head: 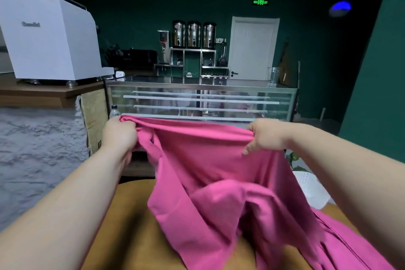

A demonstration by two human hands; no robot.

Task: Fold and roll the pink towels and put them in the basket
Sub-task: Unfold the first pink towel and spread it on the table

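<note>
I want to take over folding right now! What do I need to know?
Left hand: grips the pink towel by its top edge, at the left corner.
Right hand: pinches the same edge on the right.
Towel: held up and spread between the hands, lower part hanging crumpled toward the brown table. More pink cloth lies at the lower right.
Basket: not in view.
Done: no fold shows yet.
Left: fold, roll, put it in the basket.

Pink towel (210,173), unfolded and creased, top edge raised, lower part draped on the brown surface (131,215).
</note>
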